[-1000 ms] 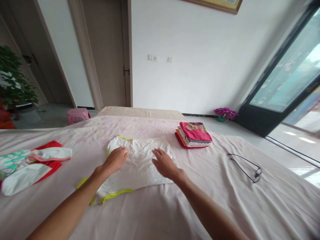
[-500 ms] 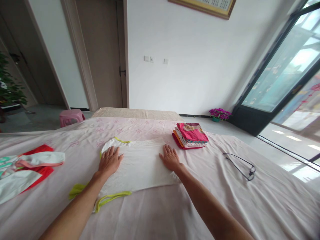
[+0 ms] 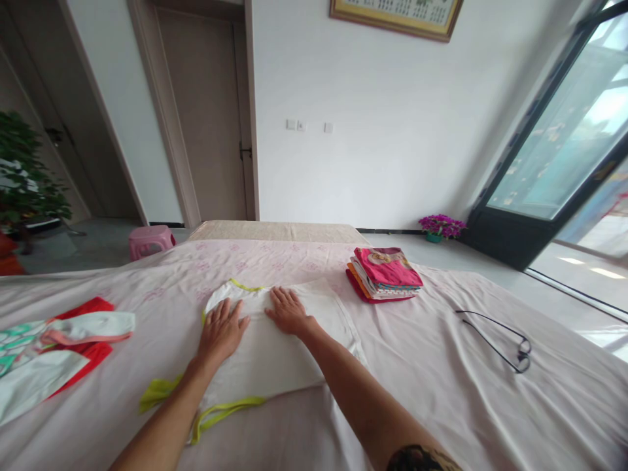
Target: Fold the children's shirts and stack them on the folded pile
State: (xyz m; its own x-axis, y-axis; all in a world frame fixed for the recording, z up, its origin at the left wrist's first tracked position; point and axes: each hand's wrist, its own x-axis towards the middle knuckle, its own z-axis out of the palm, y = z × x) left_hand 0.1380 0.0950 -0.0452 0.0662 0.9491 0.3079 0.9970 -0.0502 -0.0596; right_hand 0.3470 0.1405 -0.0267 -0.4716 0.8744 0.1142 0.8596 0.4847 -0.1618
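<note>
- The white shirt (image 3: 275, 369) lies spread out on the pale pink sheet (image 3: 422, 386), straight in front of the person and directly beneath both hands.
- Its long axis runs roughly left to right across the person's front. The end with most of the yellow-green trim (image 3: 240, 403) is on the left, and the plain, broad end is on the right.
- The left hand (image 3: 219, 331) is open, palm down, with its fingers stretched away from the person. It rests on the left part of the shirt, so it is the nearer hand to the trimmed end.
- The right hand (image 3: 288, 312) is open too, palm down, its fingertips close to the far edge, about midway along the shirt. It is the nearer hand to the plain end, which lies to its right.
- Neither hand grips anything; the two are just beside each other, apart, with white cloth between them.
- The right forearm (image 3: 353, 392) slants over the near right part of the shirt and hides some of it.
- Beyond the plain end, to the right, stands a stack of folded clothes (image 3: 387, 271), apart from the shirt.
- Farther right lie the glasses (image 3: 523, 357), and well to the left lie red and white clothes (image 3: 69, 360), loosely heaped.
</note>
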